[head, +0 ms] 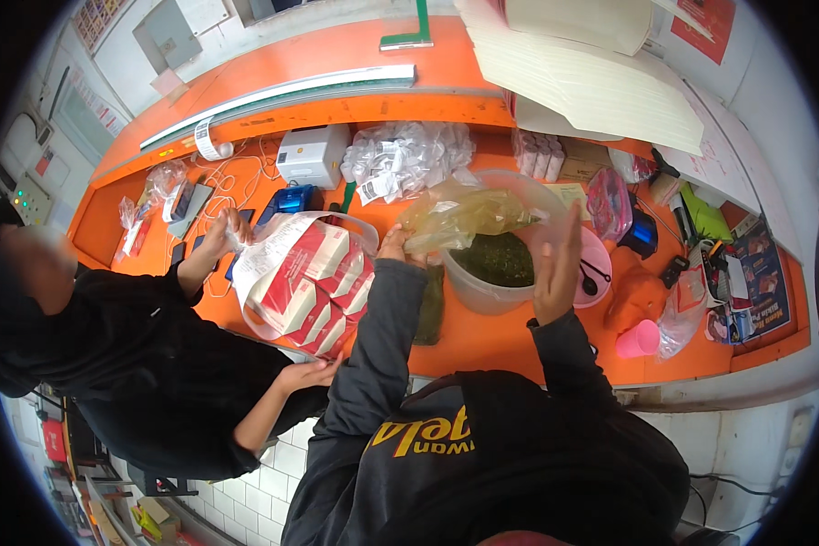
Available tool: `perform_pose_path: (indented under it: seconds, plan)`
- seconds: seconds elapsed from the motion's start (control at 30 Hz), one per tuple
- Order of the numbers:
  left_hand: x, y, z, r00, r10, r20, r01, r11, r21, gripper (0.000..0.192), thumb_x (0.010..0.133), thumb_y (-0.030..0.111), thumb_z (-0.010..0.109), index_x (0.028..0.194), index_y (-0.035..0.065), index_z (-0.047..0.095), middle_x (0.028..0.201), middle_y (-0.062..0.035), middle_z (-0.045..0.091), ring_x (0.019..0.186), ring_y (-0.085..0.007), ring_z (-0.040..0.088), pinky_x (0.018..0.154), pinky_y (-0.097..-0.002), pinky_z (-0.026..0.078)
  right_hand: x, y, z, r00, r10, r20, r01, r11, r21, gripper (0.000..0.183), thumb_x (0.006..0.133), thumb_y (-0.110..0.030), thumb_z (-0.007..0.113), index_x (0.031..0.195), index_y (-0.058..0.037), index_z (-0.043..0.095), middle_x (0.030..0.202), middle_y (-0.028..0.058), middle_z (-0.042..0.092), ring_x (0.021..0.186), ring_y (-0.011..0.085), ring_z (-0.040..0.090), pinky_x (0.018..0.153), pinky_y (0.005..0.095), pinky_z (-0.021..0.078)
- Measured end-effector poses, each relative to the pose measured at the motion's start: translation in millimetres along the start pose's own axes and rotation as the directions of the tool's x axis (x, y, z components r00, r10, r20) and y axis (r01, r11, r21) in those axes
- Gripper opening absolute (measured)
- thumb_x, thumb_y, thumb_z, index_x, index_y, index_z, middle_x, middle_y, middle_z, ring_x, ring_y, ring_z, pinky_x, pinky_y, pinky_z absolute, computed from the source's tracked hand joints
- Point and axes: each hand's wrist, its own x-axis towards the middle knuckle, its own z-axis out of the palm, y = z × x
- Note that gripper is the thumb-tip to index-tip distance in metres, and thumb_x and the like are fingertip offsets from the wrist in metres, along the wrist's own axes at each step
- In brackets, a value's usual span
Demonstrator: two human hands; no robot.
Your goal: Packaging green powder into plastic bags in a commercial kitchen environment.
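My left hand (397, 246) grips the edge of a yellowish clear plastic bag (471, 215). The bag spreads over the back part of a large translucent plastic tub (481, 297). Inside the tub is a dark green, finely chopped or flaky food (495, 261). My right hand (559, 273) is raised at the tub's right side, palm turned inward, fingers straight and thumb apart, holding nothing. Under my left forearm, a filled dark green packet (430, 307) lies partly hidden on the orange counter (491, 348). A pink bowl (600, 249) with a black spoon (589, 283) sits behind my right hand.
At left, a person in black (177, 355) holds a clear carrier bag (252, 273) of red-and-white boxes (327, 273). A label printer (310, 157) and bagged paper rolls (409, 157) line the back. To the right are a pink cup (638, 339) and an orange bag (635, 293).
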Motion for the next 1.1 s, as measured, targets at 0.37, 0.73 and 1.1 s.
perform_pose_path:
  seconds: [0.37,0.73,1.1]
  plan:
    - [3.4,-8.6,13.3,0.999,-0.039,0.035,0.039,0.999,-0.002,0.035,0.078,-0.004,0.043,0.112,0.0036,0.043,0.111,-0.0177,0.053,0.102,-0.0348,0.056,0.087,-0.0495,0.050,13.9,14.0,-4.6,0.997,0.068,0.033,-0.068,0.997,-0.021,0.057,0.089,-0.012,0.049,0.139,0.0017,0.026,0.140,0.0235,0.031,0.130,0.0396,0.030,0.106,0.0416,0.0267]
    - [13.7,-29.2,-19.2,0.921,0.106,0.375,-0.330,0.722,0.608,0.027,0.088,0.006,0.047,0.115,0.0020,0.046,0.112,-0.0172,0.056,0.103,-0.0317,0.056,0.089,-0.0449,0.047,16.9,20.0,-11.7,0.867,0.064,0.495,0.061,0.971,-0.231,0.060,0.087,-0.021,0.058,0.136,0.0016,0.032,0.140,0.0207,0.035,0.130,0.0360,0.032,0.107,0.0417,0.0254]
    - [2.0,-14.7,20.7,0.939,-0.244,0.244,0.243,0.969,0.034,0.022,0.086,0.001,0.046,0.108,0.0023,0.048,0.108,-0.0129,0.056,0.097,-0.0254,0.058,0.083,-0.0350,0.051,32.5,-10.0,-7.2,0.960,-0.007,0.280,0.037,0.994,-0.100,0.070,0.075,-0.016,0.069,0.135,-0.0043,0.036,0.134,0.0180,0.043,0.125,0.0333,0.038,0.101,0.0394,0.0346]
